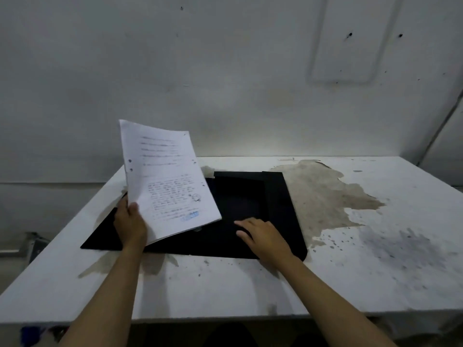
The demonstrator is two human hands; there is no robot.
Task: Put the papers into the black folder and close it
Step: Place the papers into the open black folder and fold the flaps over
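Note:
The black folder (pixel 253 196) lies open and flat on the white table (pixel 225 284), its flaps spread to the left and right. My left hand (pixel 130 224) grips a stack of printed white papers (pixel 167 181) by its lower left edge. The stack is tilted up above the folder's left half, and its lower right corner hangs just over the folder. My right hand (pixel 263 236) rests flat on the folder's right part, palm down and fingers spread, holding nothing. The papers hide part of the folder's left side.
The table top is worn, with a large brown bare patch (pixel 323 194) to the right of the folder and dark specks near it. A grey wall stands close behind the table. The table's near edge runs just below my forearms.

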